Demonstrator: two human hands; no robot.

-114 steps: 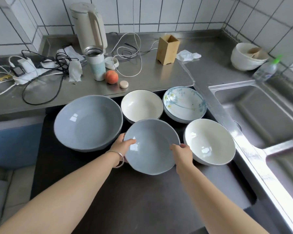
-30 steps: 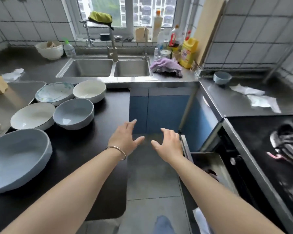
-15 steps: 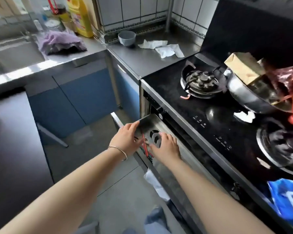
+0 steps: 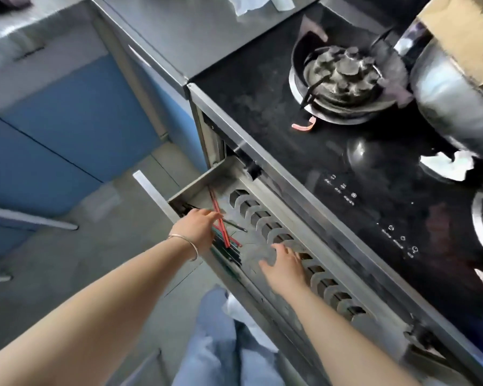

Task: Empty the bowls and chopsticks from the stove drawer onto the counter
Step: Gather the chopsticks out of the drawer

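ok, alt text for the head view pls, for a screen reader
Both hands reach into the open stove drawer: the left hand is on a bundle of red and dark chopsticks, the right hand hovers open over the slotted rack. No bowls show in the drawer; above it sits a black cooktop with a gas burner.

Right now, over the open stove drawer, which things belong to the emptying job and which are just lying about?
Job:
- stove drawer, open
- chopsticks, red and dark ones in the drawer
- left hand, reaching onto them
- right hand, over the slotted rack

Lying about:
- burner
- steel pot
- pink scrap
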